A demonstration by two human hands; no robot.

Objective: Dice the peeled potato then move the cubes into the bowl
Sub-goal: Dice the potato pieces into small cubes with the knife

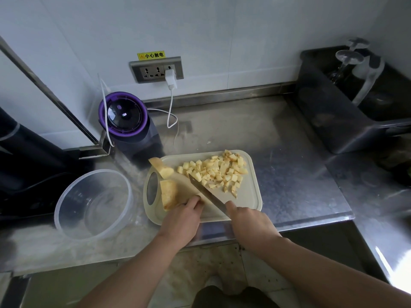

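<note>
- Currently dicing: pins pale peeled potato chunk with curled fingers of left hand.
- Grips steel knife in right hand.
- Next likely calls for slicing that chunk.

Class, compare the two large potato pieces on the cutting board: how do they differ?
The far potato piece lies untouched, poking over the cutting board rim; the near potato piece is held by the left hand. The far piece tapers to a point; the near piece looks blockier. Both are pale yellow and undiced.
</note>
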